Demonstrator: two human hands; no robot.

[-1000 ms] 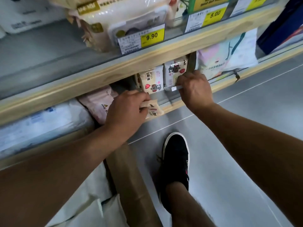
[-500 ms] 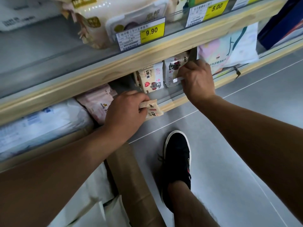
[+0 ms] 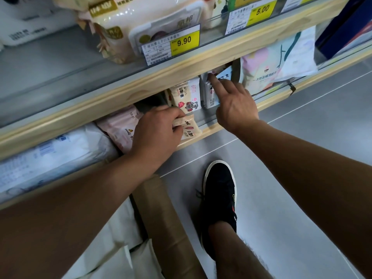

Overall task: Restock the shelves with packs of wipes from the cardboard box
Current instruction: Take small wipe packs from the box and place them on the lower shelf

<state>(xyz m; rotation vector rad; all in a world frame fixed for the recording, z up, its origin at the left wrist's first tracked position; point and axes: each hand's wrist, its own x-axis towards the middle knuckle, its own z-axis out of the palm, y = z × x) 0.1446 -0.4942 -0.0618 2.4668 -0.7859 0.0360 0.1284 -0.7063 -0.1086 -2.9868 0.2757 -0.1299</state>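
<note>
My left hand (image 3: pixel 157 133) grips a small cream pack of wipes (image 3: pixel 188 129) at the front edge of the lower shelf (image 3: pixel 209 130). Behind it a cream pack with a cartoon print (image 3: pixel 186 97) stands upright on that shelf. My right hand (image 3: pixel 233 103) reaches under the upper shelf board, its index finger stretched out and touching a blue-white pack (image 3: pixel 213 91) standing beside the cream one. The cardboard box (image 3: pixel 167 224) stands on the floor below my left arm, with white packs (image 3: pixel 112 256) in it.
The upper shelf (image 3: pixel 161 77) carries a large cream pack (image 3: pixel 141 23) and yellow price tags (image 3: pixel 184 42). Pink packs (image 3: pixel 122 125) and a large white bundle (image 3: pixel 50 156) lie left on the lower shelf, a pastel bag (image 3: pixel 279 63) right. My black shoe (image 3: pixel 219 202) stands on the grey floor.
My right hand has let go of the blue-white pack it was gripping and now points its index finger up against it. My left hand holds its pack in the same place.
</note>
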